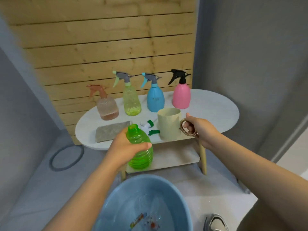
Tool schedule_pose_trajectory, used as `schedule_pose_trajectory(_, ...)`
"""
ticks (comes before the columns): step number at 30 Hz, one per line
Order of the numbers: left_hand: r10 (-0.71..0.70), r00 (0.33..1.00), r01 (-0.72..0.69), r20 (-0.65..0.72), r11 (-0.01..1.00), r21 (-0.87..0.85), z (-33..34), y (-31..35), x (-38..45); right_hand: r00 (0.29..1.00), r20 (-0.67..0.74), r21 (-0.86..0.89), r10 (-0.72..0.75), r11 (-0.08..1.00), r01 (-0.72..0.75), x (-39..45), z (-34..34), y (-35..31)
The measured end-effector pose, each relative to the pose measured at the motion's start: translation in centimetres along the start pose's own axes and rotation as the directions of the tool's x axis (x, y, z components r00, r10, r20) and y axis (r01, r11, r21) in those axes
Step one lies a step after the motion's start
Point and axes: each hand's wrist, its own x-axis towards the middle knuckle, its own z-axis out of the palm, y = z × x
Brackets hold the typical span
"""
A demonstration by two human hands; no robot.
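My left hand (124, 145) grips a ribbed green bottle (140, 153) with an uncapped neck, held upright in front of the low white table (216, 105), above the blue basin (145, 202). My right hand (199, 126) has fingers curled through the gold ring handle of a cream mug (169, 124), which stands on the table's front edge. The green and white spray head (149, 128) lies on the table between bottle and mug.
Along the back of the table stand several spray bottles: amber (107, 107), yellow-green (131, 99), blue (155, 97), pink (181, 94). A grey cloth (110, 133) lies at the table's front left. A wooden slat panel stands behind, a grey ring lies on the floor, and a shoe (215, 222) shows at lower right.
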Motion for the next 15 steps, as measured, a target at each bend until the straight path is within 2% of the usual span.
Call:
schedule_pose_trajectory(5,-0.001,0.999,-0.002,-0.040,0.998,-0.059,1.4,0.5,3.0,0.991,-0.134,0.018,-0.020,1.000,0.022,2.5,-0.8,1.1)
schedule_pose_trajectory(9,0.017,0.999,-0.019,-0.051,0.999,-0.041,2.1,0.6,4.8,0.964,-0.263,-0.142,-0.051,0.990,0.014,4.8,-1.5,1.9)
schedule_pose_trajectory(15,-0.007,0.998,0.004,-0.060,0.999,-0.042,2.7,0.4,6.0,0.966,-0.255,-0.270,-0.038,0.962,-0.033,7.2,-2.2,2.2)
